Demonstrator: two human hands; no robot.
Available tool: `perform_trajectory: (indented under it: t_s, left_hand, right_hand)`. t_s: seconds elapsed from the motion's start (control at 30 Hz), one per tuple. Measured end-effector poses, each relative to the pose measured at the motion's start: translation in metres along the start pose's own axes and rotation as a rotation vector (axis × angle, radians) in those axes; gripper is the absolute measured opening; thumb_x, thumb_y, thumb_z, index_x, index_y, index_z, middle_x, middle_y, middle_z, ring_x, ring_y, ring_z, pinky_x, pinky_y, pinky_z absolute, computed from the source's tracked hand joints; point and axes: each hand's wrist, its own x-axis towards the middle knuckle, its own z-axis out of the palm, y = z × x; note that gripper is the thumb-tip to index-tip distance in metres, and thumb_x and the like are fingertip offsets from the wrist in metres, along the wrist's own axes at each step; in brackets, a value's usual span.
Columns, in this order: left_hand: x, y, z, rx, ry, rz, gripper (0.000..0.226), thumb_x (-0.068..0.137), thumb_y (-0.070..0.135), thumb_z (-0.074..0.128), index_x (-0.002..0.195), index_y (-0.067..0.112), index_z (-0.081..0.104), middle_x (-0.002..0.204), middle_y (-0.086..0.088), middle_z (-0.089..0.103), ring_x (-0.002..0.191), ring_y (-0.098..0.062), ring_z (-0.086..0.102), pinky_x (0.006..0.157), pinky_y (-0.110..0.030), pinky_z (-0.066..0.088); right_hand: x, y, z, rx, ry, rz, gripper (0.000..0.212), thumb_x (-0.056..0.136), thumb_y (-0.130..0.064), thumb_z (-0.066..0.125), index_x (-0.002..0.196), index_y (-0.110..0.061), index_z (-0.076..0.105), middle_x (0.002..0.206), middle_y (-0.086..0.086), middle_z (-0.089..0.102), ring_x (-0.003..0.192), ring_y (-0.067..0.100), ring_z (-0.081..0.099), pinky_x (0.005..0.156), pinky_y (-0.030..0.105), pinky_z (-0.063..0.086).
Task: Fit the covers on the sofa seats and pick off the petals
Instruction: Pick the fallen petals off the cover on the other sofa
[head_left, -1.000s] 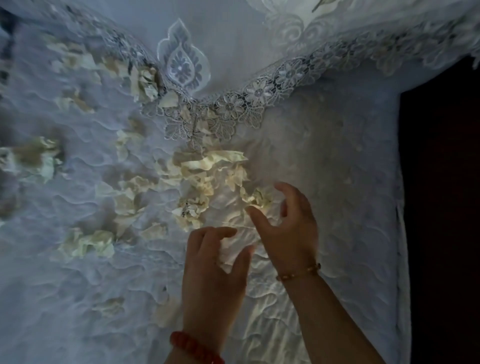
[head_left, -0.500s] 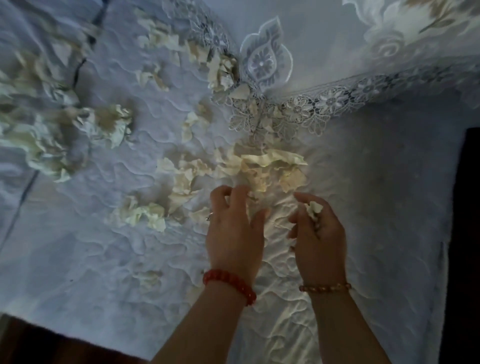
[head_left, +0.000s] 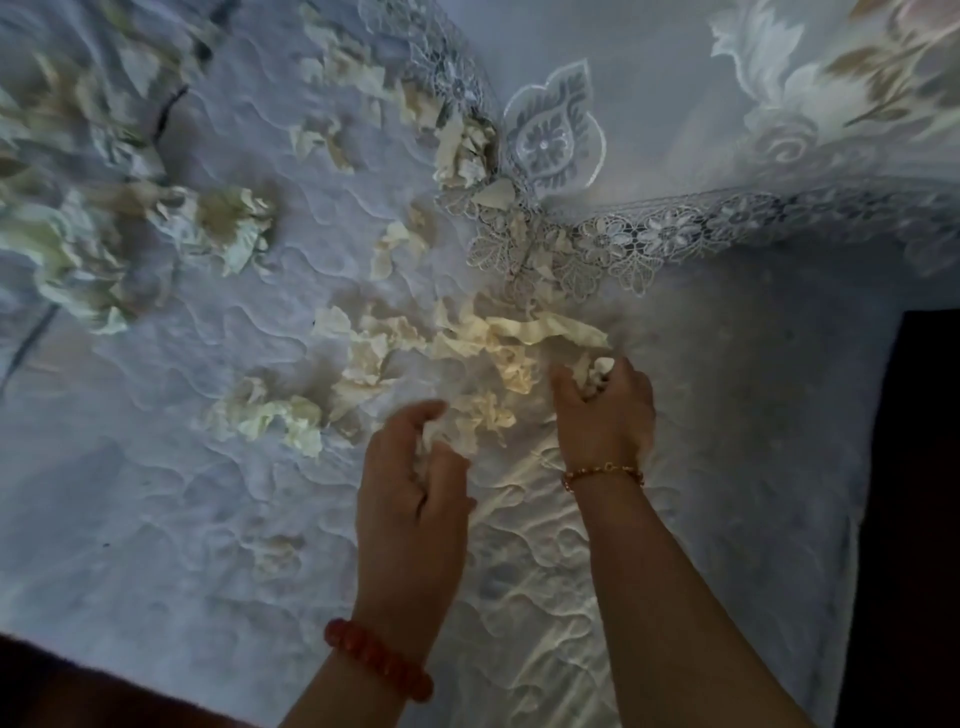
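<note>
Here your right hand (head_left: 602, 410) is curled round a clutch of cream petals (head_left: 595, 371), and your left hand (head_left: 415, 478) pinches a petal on the quilted seat cover (head_left: 156, 493). More petals lie scattered ahead — up to the lace-edged cover (head_left: 675, 239).

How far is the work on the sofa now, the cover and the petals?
Done, it seems: the quilted cover lies spread over the seat, with the lace-edged cover above it. In hand: the right hand grips gathered petals, and the left hand closes on more. Left: many loose petals are scattered across the seat, mostly to the left and near the lace.
</note>
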Motion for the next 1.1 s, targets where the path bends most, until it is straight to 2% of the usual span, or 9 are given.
perform_trajectory:
  t_s: [0.1,0.17,0.27,0.37,0.53,0.73,0.83,0.97,1.1]
  left_hand:
    - [-0.003,-0.007,-0.001,-0.006,0.009,-0.033,0.021,0.073,0.046,0.047,0.086,0.033,0.057,0.091,-0.002,0.059,0.078,-0.023,0.063,0.060,-0.046,0.056]
    - [-0.002,-0.008,0.000,0.072,0.037,-0.019,0.024,0.078,0.054,0.049,0.080,0.030,0.055,0.080,0.002,0.060,0.076,-0.020,0.063,0.061,-0.050,0.055]
    - [0.002,-0.008,0.006,0.269,0.029,0.082,0.010,0.090,0.039,0.050,0.091,0.032,0.058,0.090,0.007,0.059,0.074,-0.006,0.056,0.062,-0.028,0.050]
    - [0.010,-0.007,0.016,0.541,0.018,0.218,0.033,0.090,0.030,0.054,0.123,0.029,0.055,0.115,0.008,0.048,0.090,-0.007,0.052,0.064,-0.021,0.050]
    - [0.024,-0.018,0.033,0.700,-0.024,0.208,0.023,0.078,0.029,0.072,0.098,0.023,0.062,0.110,0.004,0.049,0.099,-0.016,0.049,0.064,-0.028,0.051]
    - [0.015,-0.021,0.026,0.539,0.009,0.186,0.010,0.081,0.015,0.063,0.085,0.018,0.055,0.085,0.004,0.058,0.069,-0.011,0.052,0.054,-0.016,0.035]
    - [0.005,-0.019,0.021,0.430,0.023,0.184,0.010,0.078,0.012,0.066,0.081,0.017,0.058,0.077,0.006,0.061,0.068,-0.009,0.057,0.057,-0.024,0.047]
    - [-0.005,-0.022,0.014,0.253,0.067,0.110,0.021,0.074,0.007,0.065,0.079,0.026,0.058,0.076,0.009,0.064,0.069,-0.008,0.061,0.060,-0.034,0.053]
    - [-0.009,-0.021,0.005,0.101,0.133,0.041,0.026,0.072,0.009,0.062,0.085,0.031,0.064,0.083,0.013,0.069,0.077,-0.006,0.067,0.064,-0.044,0.058]
  right_hand:
    - [-0.010,0.002,-0.009,0.206,0.058,0.031,0.001,0.075,-0.016,0.059,0.075,-0.016,0.058,0.083,0.008,0.060,0.065,0.016,0.050,0.054,0.017,0.039]
    - [-0.020,0.000,-0.020,0.436,0.070,0.086,0.021,0.075,-0.004,0.055,0.069,-0.023,0.054,0.073,0.002,0.065,0.062,0.019,0.061,0.051,0.030,0.051]
    - [-0.032,-0.001,-0.037,0.688,-0.009,0.126,0.040,0.079,0.015,0.045,0.088,-0.023,0.050,0.078,0.002,0.065,0.060,0.015,0.066,0.043,0.022,0.048]
    - [-0.034,0.002,-0.042,0.672,-0.084,0.068,0.045,0.085,0.013,0.048,0.112,-0.023,0.053,0.081,-0.001,0.063,0.061,0.004,0.062,0.046,0.015,0.047]
    - [-0.029,0.014,-0.027,0.386,-0.053,-0.005,0.027,0.084,-0.015,0.067,0.109,-0.023,0.063,0.101,0.002,0.066,0.086,0.012,0.062,0.067,0.018,0.052]
    - [-0.009,0.004,0.000,0.018,-0.008,-0.169,0.069,0.063,-0.037,0.082,0.124,-0.020,0.056,0.107,0.000,0.042,0.093,0.012,0.048,0.074,0.019,0.037]
    - [-0.006,0.003,0.009,-0.058,-0.005,-0.271,0.044,0.062,-0.031,0.083,0.100,-0.015,0.066,0.102,0.009,0.050,0.087,0.022,0.055,0.069,0.020,0.037]
    - [-0.009,0.005,-0.004,0.230,0.047,-0.172,0.017,0.064,-0.016,0.069,0.070,-0.021,0.054,0.074,0.001,0.056,0.062,0.015,0.055,0.059,0.020,0.039]
    - [-0.018,-0.002,-0.036,0.611,0.019,0.003,0.032,0.072,0.004,0.056,0.081,-0.026,0.050,0.077,-0.004,0.062,0.058,0.009,0.064,0.045,0.023,0.052]
